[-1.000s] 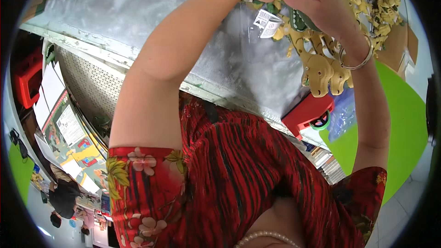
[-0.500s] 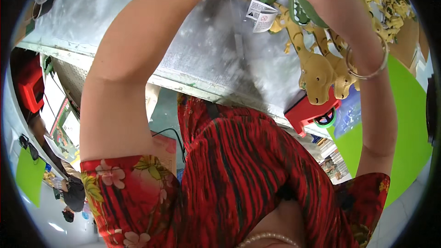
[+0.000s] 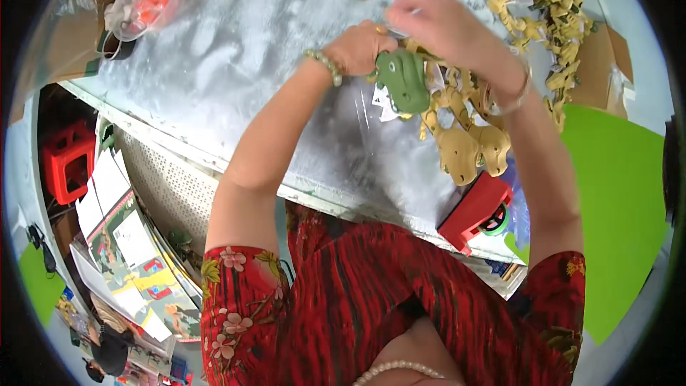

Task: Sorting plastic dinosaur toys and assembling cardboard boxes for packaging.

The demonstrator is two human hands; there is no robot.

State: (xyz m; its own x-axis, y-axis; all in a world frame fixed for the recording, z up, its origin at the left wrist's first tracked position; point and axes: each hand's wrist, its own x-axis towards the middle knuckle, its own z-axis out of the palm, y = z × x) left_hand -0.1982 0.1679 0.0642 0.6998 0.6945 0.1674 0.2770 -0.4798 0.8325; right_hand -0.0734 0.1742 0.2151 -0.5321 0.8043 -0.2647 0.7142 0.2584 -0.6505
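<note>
A grey-white surface [image 3: 271,93] with a glossy, rumpled look fills the upper part of the view, its chipped pale edge running slantwise in front of the person. Below that edge on the left are a white perforated crate [image 3: 161,132], a stack of printed cards [image 3: 139,246] and a red plastic frame [image 3: 70,161]; farther off, another person [image 3: 113,350] in dark clothing shows at the lower left.

The green dinosaur toy [image 3: 404,82] is over the middle of the surface, head pointing toward the person, just to the right of the left hand [image 3: 354,48] and below the right hand [image 3: 446,28] in the view. The left hand's fingers are curled closed around the toy at the back of its head. The right hand is raised just beyond the head, blurred, fingers partly bent; whether it has hold of anything cannot be told. A white paper tag [image 3: 386,105] shows beside the toy's head.

Tan dinosaur toys [image 3: 459,156] lie beside the right forearm, near a red toy part [image 3: 475,211] with a black wheel. A heap of tan toys [image 3: 554,11] covers the far right.
</note>
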